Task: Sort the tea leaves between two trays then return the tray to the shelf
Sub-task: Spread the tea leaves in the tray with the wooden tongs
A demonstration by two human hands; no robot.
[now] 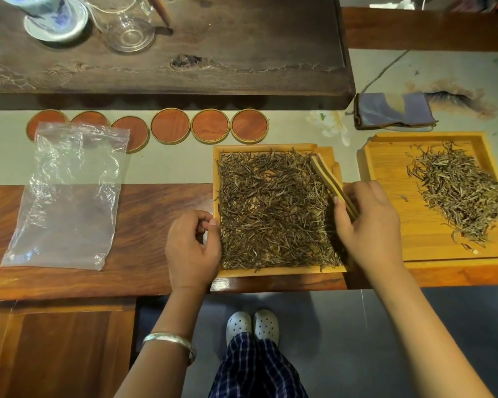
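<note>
A person's right hand (368, 222) grips bamboo tongs (332, 185) over the leaf-filled tray (273, 272), while the left hand (191, 245), fingers loosely curled and holding nothing, rests at its left edge; a second tray (385, 156) sits right.

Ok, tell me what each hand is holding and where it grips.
Right hand grips bamboo tongs near their lower end, above the left tray. Left hand is curled at that tray's edge; any hold unclear.

Table (161, 173): trays (273, 271), bag (66, 196), coasters (170, 125).
</note>
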